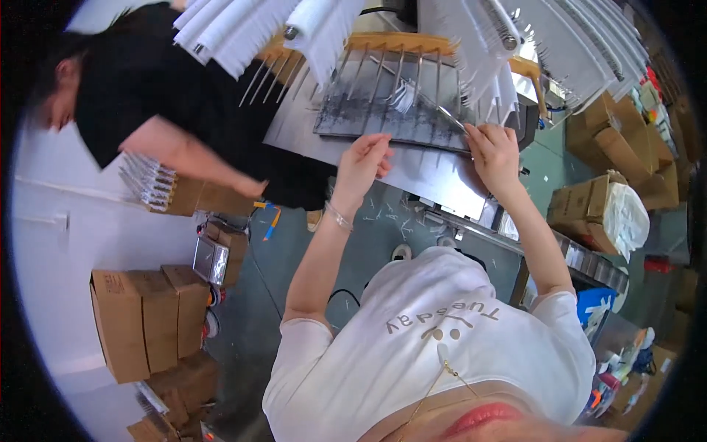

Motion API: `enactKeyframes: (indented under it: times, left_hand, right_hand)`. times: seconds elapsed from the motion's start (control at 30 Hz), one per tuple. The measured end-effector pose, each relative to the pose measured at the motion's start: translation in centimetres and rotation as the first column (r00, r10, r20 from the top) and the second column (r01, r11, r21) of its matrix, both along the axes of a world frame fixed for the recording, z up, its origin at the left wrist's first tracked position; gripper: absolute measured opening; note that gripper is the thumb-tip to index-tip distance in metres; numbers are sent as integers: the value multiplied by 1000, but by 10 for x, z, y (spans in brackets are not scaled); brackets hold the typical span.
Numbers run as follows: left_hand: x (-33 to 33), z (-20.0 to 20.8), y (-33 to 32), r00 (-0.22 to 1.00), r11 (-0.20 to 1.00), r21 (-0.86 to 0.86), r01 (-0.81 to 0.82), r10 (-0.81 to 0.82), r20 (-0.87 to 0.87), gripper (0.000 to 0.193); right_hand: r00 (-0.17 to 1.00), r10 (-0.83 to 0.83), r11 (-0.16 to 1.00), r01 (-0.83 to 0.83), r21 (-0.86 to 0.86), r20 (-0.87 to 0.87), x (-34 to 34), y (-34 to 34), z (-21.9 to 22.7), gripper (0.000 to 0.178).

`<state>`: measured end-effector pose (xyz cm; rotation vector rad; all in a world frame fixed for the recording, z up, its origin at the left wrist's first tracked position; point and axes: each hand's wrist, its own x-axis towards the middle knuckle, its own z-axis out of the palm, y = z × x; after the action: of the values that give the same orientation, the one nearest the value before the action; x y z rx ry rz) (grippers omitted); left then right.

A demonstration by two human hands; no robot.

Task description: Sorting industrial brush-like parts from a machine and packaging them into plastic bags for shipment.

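Observation:
My right hand pinches the near end of a thin metal rod at the right edge of a dark, worn mat. The rod slants away to the far left over the mat. By the mat's near edge my left hand is closed, fingertips pressed together; whatever they hold, if anything, cannot be made out. A small bundle of white strips lies on the mat near the rod. Above it hangs a wooden bar with a row of metal prongs.
White fringed rolls hang overhead on rods. The mat rests on a metal table. At the left, a person in black bends beside a box. Cardboard boxes stand at left, others at right. White scraps litter the floor.

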<state>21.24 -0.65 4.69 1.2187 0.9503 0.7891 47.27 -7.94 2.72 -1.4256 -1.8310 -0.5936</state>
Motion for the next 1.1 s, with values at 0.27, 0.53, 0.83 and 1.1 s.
enactKeyframes:
  times: [0.27, 0.53, 0.83, 1.1]
  left_hand:
    - [-14, -14, -14, 1000, 999, 34, -4, 5, -5, 25]
    - [-30, -15, -23, 999, 998, 36, 43, -43, 2, 25]
    - [-38, -1, -37, 993, 992, 80, 101, -95, -74, 24]
    - [-39, -31, -69, 861, 893, -166, 419, -449, -241, 40]
  right_hand:
    - [916, -141, 971, 55, -231, -376, -15, -1, -7, 16]
    - [875, -250, 927, 92, -364, -414, -16, -6, -12, 27]
    - [721, -185, 976, 56, -211, -667, -25, -34, -2, 16]
    - [584, -414, 898, 386, -209, -698, -53, -144, -28, 32]
